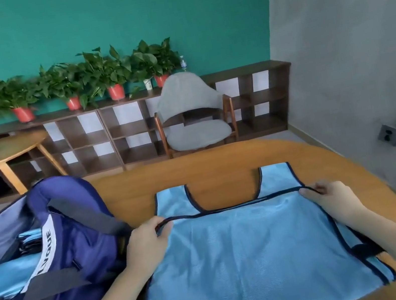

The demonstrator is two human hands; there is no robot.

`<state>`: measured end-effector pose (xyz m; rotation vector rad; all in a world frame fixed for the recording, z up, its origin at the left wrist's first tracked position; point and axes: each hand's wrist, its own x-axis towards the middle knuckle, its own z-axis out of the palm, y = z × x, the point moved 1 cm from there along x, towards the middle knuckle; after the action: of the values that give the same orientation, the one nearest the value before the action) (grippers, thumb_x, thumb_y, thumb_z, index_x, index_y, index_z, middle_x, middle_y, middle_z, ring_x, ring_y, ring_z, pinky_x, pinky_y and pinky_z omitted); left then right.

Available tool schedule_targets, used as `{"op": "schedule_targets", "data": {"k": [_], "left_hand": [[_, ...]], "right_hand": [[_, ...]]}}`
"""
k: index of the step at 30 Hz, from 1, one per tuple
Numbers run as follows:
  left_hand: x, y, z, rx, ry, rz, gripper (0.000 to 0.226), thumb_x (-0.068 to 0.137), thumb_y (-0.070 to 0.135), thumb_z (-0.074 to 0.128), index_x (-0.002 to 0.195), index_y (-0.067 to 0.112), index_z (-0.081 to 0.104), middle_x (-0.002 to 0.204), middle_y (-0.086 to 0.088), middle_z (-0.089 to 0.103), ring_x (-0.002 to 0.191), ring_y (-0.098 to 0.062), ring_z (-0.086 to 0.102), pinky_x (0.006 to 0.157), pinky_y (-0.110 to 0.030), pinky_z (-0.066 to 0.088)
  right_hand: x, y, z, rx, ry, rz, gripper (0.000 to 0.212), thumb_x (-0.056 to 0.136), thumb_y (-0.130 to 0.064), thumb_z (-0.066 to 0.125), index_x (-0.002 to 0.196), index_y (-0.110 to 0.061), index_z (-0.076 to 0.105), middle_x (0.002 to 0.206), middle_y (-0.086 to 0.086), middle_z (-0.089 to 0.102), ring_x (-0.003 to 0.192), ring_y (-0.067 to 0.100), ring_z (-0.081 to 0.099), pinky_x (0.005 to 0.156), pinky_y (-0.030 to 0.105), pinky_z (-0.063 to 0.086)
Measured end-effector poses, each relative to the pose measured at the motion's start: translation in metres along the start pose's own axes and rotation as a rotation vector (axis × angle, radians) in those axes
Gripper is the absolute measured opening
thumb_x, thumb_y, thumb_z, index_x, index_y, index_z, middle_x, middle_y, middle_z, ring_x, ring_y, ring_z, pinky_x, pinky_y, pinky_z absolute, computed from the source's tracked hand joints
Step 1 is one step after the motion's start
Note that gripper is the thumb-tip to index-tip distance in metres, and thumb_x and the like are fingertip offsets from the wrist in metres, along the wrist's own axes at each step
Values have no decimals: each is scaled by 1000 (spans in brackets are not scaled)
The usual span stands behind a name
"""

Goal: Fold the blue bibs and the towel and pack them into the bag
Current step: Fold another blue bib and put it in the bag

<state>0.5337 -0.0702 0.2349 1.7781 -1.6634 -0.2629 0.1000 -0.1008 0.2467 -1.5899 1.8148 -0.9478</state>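
Observation:
A light blue bib [247,255] with dark navy trim lies flat on the round wooden table [220,164], its shoulder straps pointing away from me. Its near hem is folded up across the chest. My left hand [145,241] pinches the left corner of that folded edge, and my right hand [332,198] pinches the right corner. To the left stands the open navy bag [77,250], with folded light blue fabric [6,284] inside it. No towel shows itself apart from this fabric.
A grey chair [192,114] stands beyond the table. Behind it runs a low dark shelf unit [108,128] with several potted plants [109,73]. A second wooden table [4,152] carrying a dark bag is at the far left. A grey wall is on the right.

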Motion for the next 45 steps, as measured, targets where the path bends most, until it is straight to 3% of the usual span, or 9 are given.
{"op": "schedule_targets", "data": {"k": [7,13,20,25,29,32,36,41,45], "left_hand": [[-16,2,0,25,-54,14,31,93,29,70,66,31,55,63,16,60,64,-5,57,52,-18,34],[-26,15,-18,-157,-45,98,15,93,26,72,78,28,69,68,7,67,63,-4,59,61,-26,45],[-15,54,-75,-639,19,33,12,95,19,70,92,26,79,90,-3,78,84,-19,73,79,-38,55],[40,43,-68,-455,138,-4,6,93,26,73,90,26,77,89,7,78,92,-21,73,89,-44,57],[54,7,-14,-195,-13,-71,13,93,19,72,85,29,71,93,8,74,102,-22,70,88,-30,50],[41,-10,9,-44,10,-83,8,93,21,71,98,19,76,96,5,75,99,-18,69,84,-26,45],[32,-10,10,-20,58,-10,4,93,19,70,94,19,74,82,14,68,83,-12,63,74,-22,38],[18,-10,7,-28,20,75,6,93,21,71,89,24,72,87,13,72,85,-5,66,73,-15,42],[4,-2,1,-109,4,101,10,95,21,70,89,27,72,82,20,71,81,-5,67,75,-29,54]], "right_hand": [[-21,6,-13,54,-12,-5,14,90,-40,73,88,-26,75,85,-11,75,79,7,68,63,23,45],[-41,-6,-27,224,-59,-29,17,91,-33,73,91,-16,76,83,-3,78,75,14,75,68,28,53],[-28,-50,-55,524,-44,-82,14,87,-23,77,86,-9,76,87,12,77,74,25,71,75,34,56],[21,-63,-41,430,23,-93,17,88,-25,78,88,-9,75,82,5,76,73,21,68,69,32,53],[40,-33,-3,121,-87,-28,18,91,-30,74,94,-13,73,78,-3,71,70,14,66,59,24,45],[39,-10,8,80,-13,-48,13,93,-36,71,98,-25,73,94,-8,74,85,12,69,70,28,47],[29,-4,-1,73,3,-82,5,95,-35,69,94,-31,73,92,-13,74,86,9,69,72,27,48],[11,11,-18,35,6,-75,6,94,-36,69,94,-31,72,94,-11,74,90,11,67,71,27,47],[0,11,-28,113,-23,-52,11,93,-35,71,95,-25,76,89,-8,77,89,14,71,72,26,48]]}}
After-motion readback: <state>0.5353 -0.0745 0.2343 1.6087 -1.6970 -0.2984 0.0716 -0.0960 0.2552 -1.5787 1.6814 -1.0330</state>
